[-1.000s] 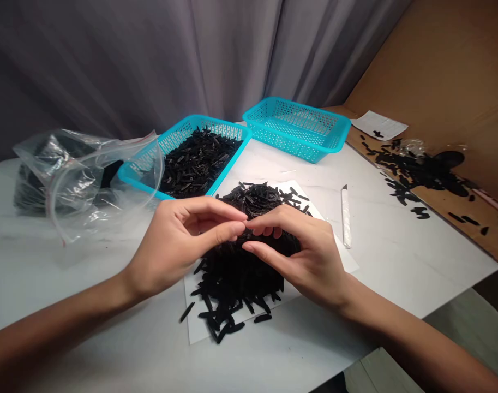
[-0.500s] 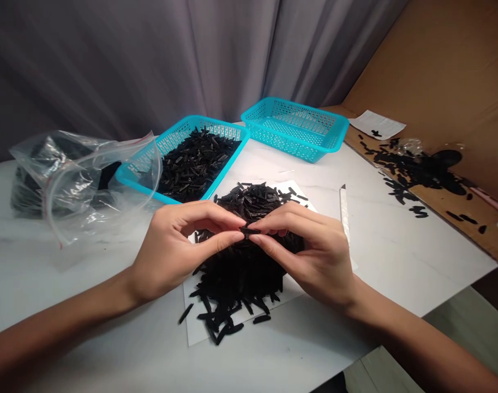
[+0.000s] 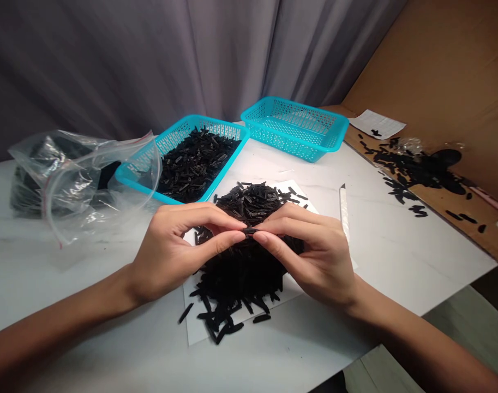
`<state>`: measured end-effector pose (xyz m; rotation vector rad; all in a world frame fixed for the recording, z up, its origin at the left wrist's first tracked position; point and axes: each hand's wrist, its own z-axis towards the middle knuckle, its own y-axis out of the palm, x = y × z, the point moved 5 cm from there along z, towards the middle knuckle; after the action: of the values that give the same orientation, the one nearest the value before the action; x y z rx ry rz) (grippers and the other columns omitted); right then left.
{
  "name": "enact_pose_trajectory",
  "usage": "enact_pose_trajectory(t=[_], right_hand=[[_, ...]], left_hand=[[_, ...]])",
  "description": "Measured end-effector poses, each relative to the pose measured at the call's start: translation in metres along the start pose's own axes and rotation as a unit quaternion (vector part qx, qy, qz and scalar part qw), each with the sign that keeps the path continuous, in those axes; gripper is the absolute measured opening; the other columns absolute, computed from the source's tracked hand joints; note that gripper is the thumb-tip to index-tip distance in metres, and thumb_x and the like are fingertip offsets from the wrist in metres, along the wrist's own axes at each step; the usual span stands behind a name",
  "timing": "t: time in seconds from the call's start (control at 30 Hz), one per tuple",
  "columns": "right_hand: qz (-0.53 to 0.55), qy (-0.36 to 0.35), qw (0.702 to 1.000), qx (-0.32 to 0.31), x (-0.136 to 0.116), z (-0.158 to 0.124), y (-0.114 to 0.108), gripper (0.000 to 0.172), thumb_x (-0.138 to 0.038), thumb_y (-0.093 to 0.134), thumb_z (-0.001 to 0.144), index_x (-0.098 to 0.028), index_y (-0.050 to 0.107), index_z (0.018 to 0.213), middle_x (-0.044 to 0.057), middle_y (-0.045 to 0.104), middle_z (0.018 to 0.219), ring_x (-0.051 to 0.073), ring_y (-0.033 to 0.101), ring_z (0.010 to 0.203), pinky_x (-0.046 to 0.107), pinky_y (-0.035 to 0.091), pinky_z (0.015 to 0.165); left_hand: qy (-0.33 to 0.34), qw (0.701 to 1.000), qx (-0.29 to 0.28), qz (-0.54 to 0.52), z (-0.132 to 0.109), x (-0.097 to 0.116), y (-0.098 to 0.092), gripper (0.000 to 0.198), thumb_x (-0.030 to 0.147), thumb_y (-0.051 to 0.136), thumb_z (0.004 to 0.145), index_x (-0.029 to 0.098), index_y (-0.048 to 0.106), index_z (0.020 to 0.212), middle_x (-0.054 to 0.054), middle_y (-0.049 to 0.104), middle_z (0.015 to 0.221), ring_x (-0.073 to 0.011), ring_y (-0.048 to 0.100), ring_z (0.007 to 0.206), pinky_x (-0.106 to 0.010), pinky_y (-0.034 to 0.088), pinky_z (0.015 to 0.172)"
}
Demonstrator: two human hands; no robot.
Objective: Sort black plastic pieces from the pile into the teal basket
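Note:
My left hand [image 3: 183, 252] and my right hand [image 3: 314, 256] meet above a heap of thin black strips [image 3: 243, 273]. Between the fingertips of both hands sits one small black strip [image 3: 251, 231], held level. The heap lies on a white sheet [image 3: 193, 322], and my palms curve around its upper part. My fingers hide the strip's ends. Several loose strips have spread over the sheet near the heap's front edge.
Behind the heap stand a turquoise basket [image 3: 228, 131] full of black strips and a second turquoise basket [image 3: 298, 147]. A plastic bag [image 3: 85, 174] lies at the left, a utility knife [image 3: 344, 210] at the right, and black pieces on a brown board [image 3: 449, 218].
My fingertips have closed around a small black strip, which is now pinched between both hands. The hands sit slightly closer together over the heap, and the heap looks unchanged.

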<state>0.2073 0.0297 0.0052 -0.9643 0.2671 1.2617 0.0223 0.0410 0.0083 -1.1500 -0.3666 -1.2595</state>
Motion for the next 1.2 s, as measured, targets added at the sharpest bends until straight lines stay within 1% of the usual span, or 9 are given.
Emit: enact_pose_trajectory(t=[0.53,0.63,0.7,0.77,0.83,0.9,1.0,1.1,1.2], right_hand=[[0.003,0.007,0.999,-0.036,0.002,-0.002,0.004,0.02,-0.015,0.064,0.099,-0.013,0.076,0.084,0.005,0.074,0.074,0.015,0.066,0.068,0.029,0.052,0.066],[-0.052,0.013,0.997,-0.061,0.008,-0.001,0.006,0.02,-0.02,0.059,0.102,-0.014,0.077,0.094,0.008,0.077,0.086,0.019,0.068,0.078,0.034,0.055,0.074],[-0.133,0.016,0.984,-0.114,0.016,-0.001,0.012,0.023,-0.029,0.064,0.1,-0.013,0.076,0.11,0.013,0.078,0.105,0.027,0.068,0.094,0.044,0.057,0.085],[-0.215,0.023,0.958,-0.189,0.025,-0.003,0.019,0.041,-0.037,0.07,0.096,-0.012,0.071,0.127,0.018,0.073,0.123,0.036,0.064,0.107,0.055,0.055,0.092],[-0.255,0.031,0.936,-0.241,0.033,-0.005,0.023,0.045,-0.039,0.071,0.095,-0.013,0.069,0.132,0.019,0.069,0.128,0.039,0.061,0.111,0.059,0.054,0.094],[-0.252,0.033,0.933,-0.254,0.036,-0.005,0.024,0.035,-0.035,0.068,0.097,-0.014,0.072,0.125,0.016,0.07,0.123,0.036,0.061,0.109,0.056,0.055,0.093],[-0.231,0.032,0.941,-0.247,0.035,-0.004,0.023,0.023,-0.03,0.066,0.098,-0.015,0.075,0.113,0.015,0.071,0.114,0.033,0.061,0.104,0.052,0.056,0.09],[-0.213,0.036,0.947,-0.239,0.036,-0.003,0.022,0.017,-0.026,0.064,0.099,-0.016,0.076,0.105,0.013,0.071,0.11,0.03,0.061,0.1,0.049,0.055,0.088],[-0.2,0.043,0.952,-0.227,0.037,-0.004,0.022,0.014,-0.025,0.066,0.099,-0.017,0.076,0.101,0.012,0.072,0.109,0.029,0.061,0.099,0.048,0.055,0.088]], left_hand=[[0.034,0.999,-0.001,0.034,0.001,0.003,-0.001,0.006,0.017,0.079,0.088,0.022,0.078,0.087,0.006,0.08,0.082,-0.0091,0.073,0.07,-0.018,0.056,0.064],[0.047,0.987,0.061,0.144,0.009,-0.008,-0.021,0.005,0.024,0.077,0.091,0.024,0.078,0.087,0.004,0.081,0.086,-0.0122,0.074,0.074,-0.023,0.057,0.067],[0.057,0.957,0.123,0.258,0.016,-0.02,-0.042,0.003,0.025,0.075,0.092,0.024,0.079,0.093,0.002,0.081,0.09,-0.015,0.073,0.076,-0.028,0.057,0.07],[0.046,0.935,0.128,0.327,0.023,-0.032,-0.057,0.019,0.023,0.076,0.09,0.025,0.077,0.109,0.0,0.081,0.1,-0.0172,0.073,0.081,-0.03,0.057,0.075],[0.044,0.934,0.117,0.334,0.026,-0.038,-0.064,0.023,0.023,0.075,0.091,0.023,0.075,0.114,-0.001,0.08,0.102,-0.0173,0.073,0.083,-0.029,0.057,0.074],[0.093,0.94,0.075,0.319,0.025,-0.031,-0.058,0.015,0.023,0.072,0.094,0.021,0.075,0.108,-0.002,0.078,0.099,-0.0166,0.072,0.083,-0.029,0.056,0.075],[0.159,0.944,-0.108,0.268,0.013,-0.02,-0.026,0.012,0.026,0.07,0.096,0.02,0.073,0.106,-0.002,0.076,0.1,-0.0172,0.071,0.091,-0.028,0.054,0.081],[0.123,0.921,-0.288,0.232,-0.002,-0.024,0.003,0.016,0.029,0.073,0.095,0.021,0.071,0.109,-0.002,0.074,0.105,-0.0178,0.071,0.091,-0.027,0.052,0.076],[0.069,0.918,-0.331,0.209,-0.006,-0.034,0.01,0.005,0.02,0.069,0.095,0.02,0.071,0.1,-0.001,0.072,0.1,-0.0156,0.07,0.084,-0.025,0.05,0.071]])
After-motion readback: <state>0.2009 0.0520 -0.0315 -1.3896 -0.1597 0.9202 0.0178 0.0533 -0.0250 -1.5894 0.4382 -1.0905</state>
